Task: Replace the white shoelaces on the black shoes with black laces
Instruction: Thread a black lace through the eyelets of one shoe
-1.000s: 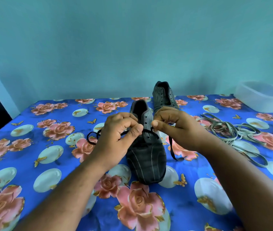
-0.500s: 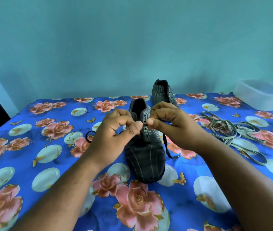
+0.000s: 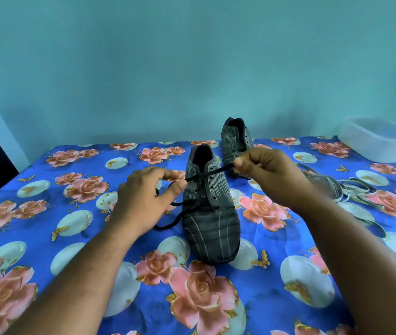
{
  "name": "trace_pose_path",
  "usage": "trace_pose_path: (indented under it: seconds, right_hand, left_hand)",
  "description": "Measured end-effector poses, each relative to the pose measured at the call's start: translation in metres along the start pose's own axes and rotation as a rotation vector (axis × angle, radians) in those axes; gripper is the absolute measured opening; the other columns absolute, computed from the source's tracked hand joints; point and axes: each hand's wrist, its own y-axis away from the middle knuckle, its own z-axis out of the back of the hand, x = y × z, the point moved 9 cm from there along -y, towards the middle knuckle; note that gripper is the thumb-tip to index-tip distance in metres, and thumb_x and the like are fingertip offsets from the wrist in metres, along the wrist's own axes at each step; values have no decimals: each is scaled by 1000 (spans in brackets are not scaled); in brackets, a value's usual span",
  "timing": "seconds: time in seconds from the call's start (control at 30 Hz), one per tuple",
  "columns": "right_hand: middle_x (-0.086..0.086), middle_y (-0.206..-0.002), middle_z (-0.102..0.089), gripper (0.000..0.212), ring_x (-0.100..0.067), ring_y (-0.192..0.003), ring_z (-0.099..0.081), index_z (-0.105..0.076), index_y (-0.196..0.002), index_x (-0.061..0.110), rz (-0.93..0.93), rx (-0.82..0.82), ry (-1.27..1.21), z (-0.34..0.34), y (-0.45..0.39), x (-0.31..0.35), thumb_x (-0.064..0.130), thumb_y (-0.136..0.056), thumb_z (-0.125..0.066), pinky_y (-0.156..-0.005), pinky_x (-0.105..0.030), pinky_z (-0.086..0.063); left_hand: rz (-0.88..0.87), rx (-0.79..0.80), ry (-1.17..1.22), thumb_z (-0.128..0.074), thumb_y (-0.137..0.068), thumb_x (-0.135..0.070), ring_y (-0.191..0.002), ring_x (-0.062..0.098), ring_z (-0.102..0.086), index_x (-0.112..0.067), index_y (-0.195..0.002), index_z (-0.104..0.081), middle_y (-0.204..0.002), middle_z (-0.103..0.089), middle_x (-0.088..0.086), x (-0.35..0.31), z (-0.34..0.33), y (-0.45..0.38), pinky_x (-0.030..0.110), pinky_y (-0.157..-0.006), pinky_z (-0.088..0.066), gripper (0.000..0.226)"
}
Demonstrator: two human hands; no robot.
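the black lace [image 3: 206,171] is pinched by the left hand [image 3: 144,197] and right hand [image 3: 272,175] across the near shoe [image 3: 210,213] on the tablecloth [image 3: 47,213], mid-lacing; even tensioning and the next eyelets are judged required next.

Two bare forearms, no sleeves in view. Left hand [image 3: 147,198] and right hand [image 3: 268,176] ungloved. No rings or watch visible.

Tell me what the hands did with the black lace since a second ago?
The left hand and right hand, which pinched the black lace close together over the near shoe, drew apart sideways, stretching it across the eyelets. Both still pinch it. The near shoe, far shoe, pale laces and tub stayed put.
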Motion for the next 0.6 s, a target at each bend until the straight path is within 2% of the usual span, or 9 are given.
trace_pose_path:
  seconds: [0.03, 0.07, 0.1, 0.13, 0.23, 0.33, 0.4, 0.53, 0.6]
  right_hand:
    - [5, -71, -66, 31, -9, -66, -55, -70, -80, 19, 18, 38, 30, -7, 3, 8, 47, -91, -62, -65, -26, -44]
    - [0, -72, -66, 30, -15, -67, -55, -70, -79, 24, 36, 75, 66, -15, 6, 15, 51, -89, -62, -65, -32, -45]
    - [1, -67, -63, 27, -14, -62, -54, -70, -79, 25, 52, 122, 70, -23, 10, 24, 49, -89, -64, -60, -31, -44]
    - [6, -58, -58, 24, -3, -52, -49, -71, -82, 19, 61, 170, 46, -29, 13, 28, 40, -92, -67, -51, -22, -40]
    - [16, -42, -44, 24, -2, -38, -48, -67, -90, -6, 50, 254, 19, -38, 18, 31, 17, -98, -64, -39, -11, -37]
    - [5, -54, -50, 26, -2, -44, -46, -70, -85, 2, 73, 198, -1, -33, 14, 29, 26, -95, -69, -45, -12, -36]
    - [0, -62, -54, 28, -1, -53, -45, -71, -79, 12, 66, 138, 29, -29, 10, 22, 37, -90, -72, -52, -13, -36]
    - [14, -56, -49, 28, -2, -54, -40, -71, -76, 16, 18, 49, 6, -20, 5, 7, 41, -87, -73, -53, -15, -34]
    - [15, -58, -53, 25, -1, -55, -43, -72, -76, 18, 33, 70, 15, -24, 5, 9, 41, -86, -73, -55, -14, -35]
  left_hand:
    - [-41, 8, -27, -44, -80, -88, -101, 6, -68, -40, -119, -67, -115, -66, -26, -3, -4, 1, 42, -92, -54, 66]
    - [-88, 33, 12, -41, -80, -89, -118, 2, -59, -41, -133, -61, -128, -60, -27, -9, -10, 2, 44, -100, -51, 74]
    - [-147, 81, 86, -40, -83, -87, -127, -4, -50, -41, -138, -57, -134, -56, -28, -18, -18, 4, 39, -106, -47, 73]
    - [-217, 126, 143, -42, -87, -81, -130, -5, -47, -40, -136, -60, -134, -57, -28, -29, -25, 7, 32, -109, -43, 66]
    - [-364, 101, 129, -52, -95, -59, -113, 9, -59, -27, -103, -78, -110, -69, -18, -57, -33, 14, 32, -100, -43, 42]
    - [-321, -4, 182, -60, -91, -54, -98, 12, -61, -21, -83, -76, -90, -68, -14, -56, -24, 12, 29, -89, -46, 38]
    - [-280, -29, 220, -61, -90, -53, -97, 13, -61, -19, -79, -74, -90, -66, -13, -51, -17, 10, 26, -88, -45, 38]
    - [-193, -29, 235, -59, -86, -57, -100, 14, -61, -21, -79, -73, -90, -67, -13, -39, -12, 8, 32, -93, -45, 40]
    - [-208, -25, 150, -58, -88, -63, -107, 11, -59, -30, -98, -75, -99, -68, -18, -40, -13, 9, 34, -96, -46, 38]
